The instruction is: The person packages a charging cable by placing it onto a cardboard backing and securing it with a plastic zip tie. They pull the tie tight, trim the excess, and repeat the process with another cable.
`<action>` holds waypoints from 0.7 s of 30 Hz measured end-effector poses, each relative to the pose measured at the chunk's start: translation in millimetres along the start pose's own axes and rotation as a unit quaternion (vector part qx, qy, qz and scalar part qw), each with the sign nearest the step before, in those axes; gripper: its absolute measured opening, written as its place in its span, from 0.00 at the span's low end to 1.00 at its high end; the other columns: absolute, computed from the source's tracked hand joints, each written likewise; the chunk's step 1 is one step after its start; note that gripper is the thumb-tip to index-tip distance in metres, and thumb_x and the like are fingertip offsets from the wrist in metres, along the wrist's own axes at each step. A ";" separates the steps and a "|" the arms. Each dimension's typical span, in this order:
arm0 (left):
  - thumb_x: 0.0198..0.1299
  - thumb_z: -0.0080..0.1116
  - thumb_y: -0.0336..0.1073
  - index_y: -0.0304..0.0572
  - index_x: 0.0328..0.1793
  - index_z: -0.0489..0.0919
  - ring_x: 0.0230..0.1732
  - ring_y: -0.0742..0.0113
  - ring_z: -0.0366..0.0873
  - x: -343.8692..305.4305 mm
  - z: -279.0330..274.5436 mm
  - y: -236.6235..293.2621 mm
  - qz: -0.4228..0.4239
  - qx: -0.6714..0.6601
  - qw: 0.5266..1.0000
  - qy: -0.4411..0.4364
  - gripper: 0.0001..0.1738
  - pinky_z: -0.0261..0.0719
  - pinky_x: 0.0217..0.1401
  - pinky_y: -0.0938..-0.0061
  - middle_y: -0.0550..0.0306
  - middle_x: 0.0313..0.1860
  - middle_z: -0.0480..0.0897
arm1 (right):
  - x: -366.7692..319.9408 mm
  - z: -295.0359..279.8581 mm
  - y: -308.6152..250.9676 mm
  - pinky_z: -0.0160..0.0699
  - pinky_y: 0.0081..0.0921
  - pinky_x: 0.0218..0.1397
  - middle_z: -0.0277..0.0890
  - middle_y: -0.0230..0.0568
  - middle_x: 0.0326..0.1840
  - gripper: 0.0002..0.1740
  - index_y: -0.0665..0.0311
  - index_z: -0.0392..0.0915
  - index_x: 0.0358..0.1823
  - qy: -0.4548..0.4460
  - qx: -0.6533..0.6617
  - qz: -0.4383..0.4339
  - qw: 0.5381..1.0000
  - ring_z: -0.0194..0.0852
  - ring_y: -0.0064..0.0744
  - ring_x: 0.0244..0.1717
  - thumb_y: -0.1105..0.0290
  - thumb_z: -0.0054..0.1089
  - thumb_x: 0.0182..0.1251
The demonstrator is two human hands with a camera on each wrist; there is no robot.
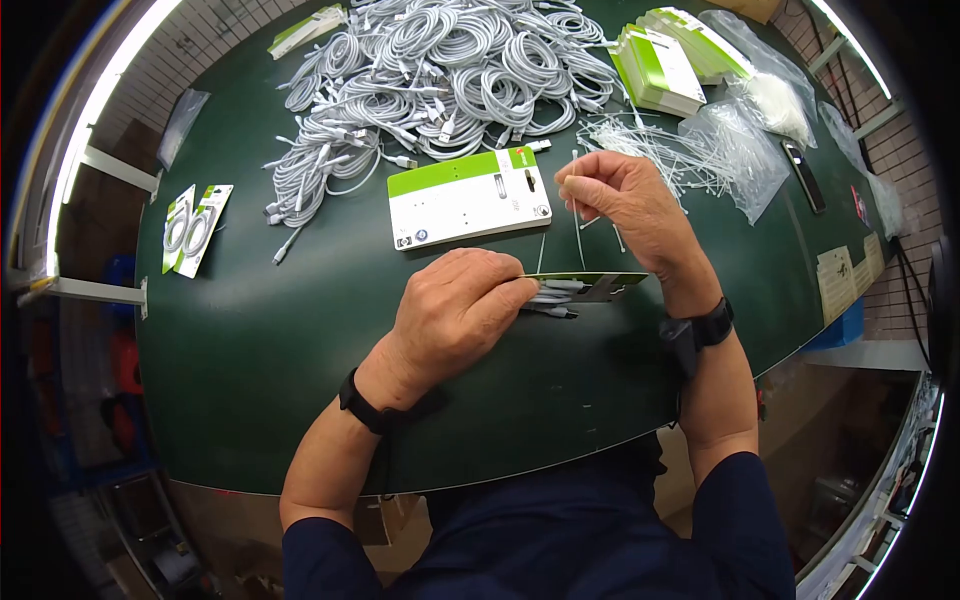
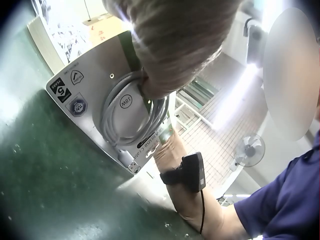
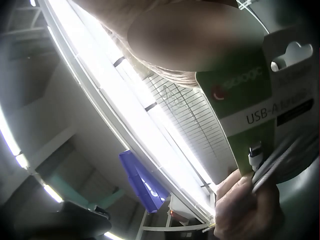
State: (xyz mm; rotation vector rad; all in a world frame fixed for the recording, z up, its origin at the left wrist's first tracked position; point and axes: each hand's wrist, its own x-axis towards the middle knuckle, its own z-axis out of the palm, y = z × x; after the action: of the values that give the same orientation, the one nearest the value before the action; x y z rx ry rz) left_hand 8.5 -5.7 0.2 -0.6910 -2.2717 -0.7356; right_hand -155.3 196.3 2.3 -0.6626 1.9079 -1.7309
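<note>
My left hand (image 1: 455, 312) grips the left end of a printed card (image 1: 612, 284), holding a coiled grey cable (image 1: 556, 290) against it. In the left wrist view the coil (image 2: 111, 117) lies on the white face of the card (image 2: 90, 82). Thumb and fingers of my right hand (image 1: 632, 205) pinch a thin white tie (image 1: 577, 230) above the card's back edge. The right wrist view shows the green printed side of the card (image 3: 240, 95), with my left hand (image 3: 247, 207) at its lower edge.
Behind the hands lies a stack of cards (image 1: 465, 205), with a large heap of coiled cables (image 1: 440, 60) beyond. Loose white ties (image 1: 665, 150), more card stacks (image 1: 655, 75) and plastic bags (image 1: 755, 165) are at the back right. Two cards with cables (image 1: 200, 230) lie at the left.
</note>
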 end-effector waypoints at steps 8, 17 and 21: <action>0.44 0.76 0.19 0.39 0.44 0.86 0.38 0.56 0.88 0.8 0.8 -1.0 -0.002 0.009 1.000 -0.014 0.19 0.88 0.41 0.65 0.54 0.39 0.87 | 4.7 8.4 12.8 0.86 0.14 0.41 0.90 0.40 0.42 0.12 0.71 0.86 0.49 0.028 0.136 0.068 0.988 0.90 0.24 0.41 0.69 0.73 0.74; 0.44 0.75 0.20 0.40 0.43 0.86 0.37 0.56 0.87 1.0 1.4 -1.6 -0.006 0.008 1.000 -0.021 0.17 0.87 0.40 0.67 0.55 0.39 0.87 | 5.3 17.7 25.5 0.87 0.12 0.43 0.90 0.42 0.43 0.12 0.72 0.87 0.49 0.005 0.114 0.079 0.990 0.91 0.21 0.41 0.68 0.72 0.74; 0.44 0.75 0.21 0.40 0.42 0.86 0.37 0.57 0.87 1.5 2.2 -1.6 -0.005 0.015 1.000 -0.016 0.17 0.87 0.40 0.67 0.55 0.38 0.87 | 2.5 22.0 18.9 0.85 0.11 0.41 0.89 0.40 0.42 0.11 0.72 0.85 0.48 0.003 0.100 0.091 0.991 0.87 0.18 0.38 0.69 0.70 0.76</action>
State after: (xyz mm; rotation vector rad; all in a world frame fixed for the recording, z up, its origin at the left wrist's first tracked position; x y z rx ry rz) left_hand 5.6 -5.0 -0.7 -0.6838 -2.3121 -0.6984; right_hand -143.8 179.4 -18.5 -0.3960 1.7117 -1.7768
